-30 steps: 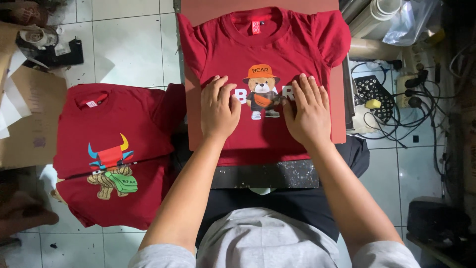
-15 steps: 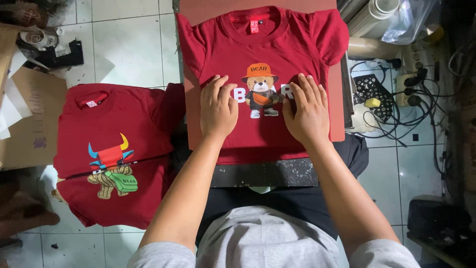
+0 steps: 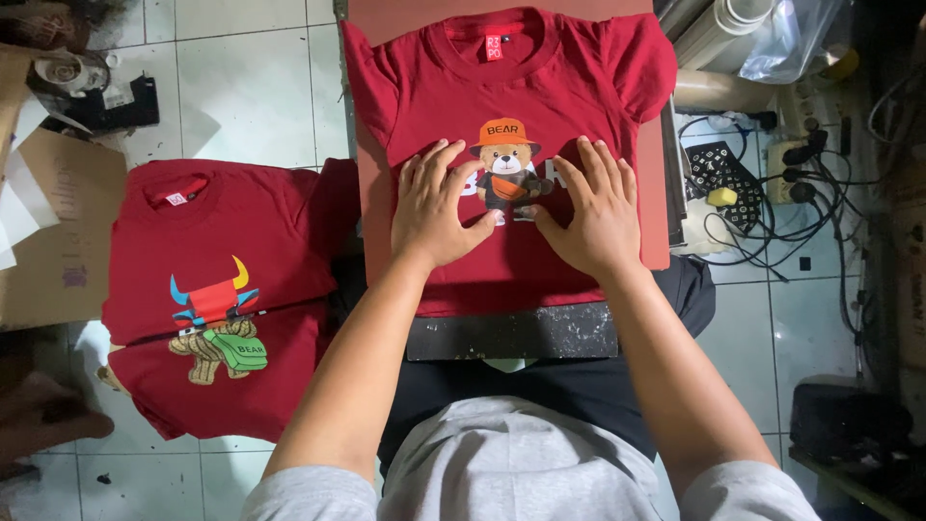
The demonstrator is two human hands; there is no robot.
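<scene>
A red T-shirt with a bear print lies spread flat on a reddish press board. My left hand lies flat on the shirt just left of the bear, fingers spread. My right hand lies flat just right of the bear, fingers spread, covering part of the lettering. Both thumbs point toward the print. Neither hand holds anything.
A stack of red T-shirts with a bull print lies on the tiled floor at left. Cardboard and a tape dispenser sit far left. Tangled cables and a power strip lie right; rolls at top right.
Both hands stay pressed flat on the shirt beside the bear print; the shirt sits slightly lower in view. No clear hand movement.
</scene>
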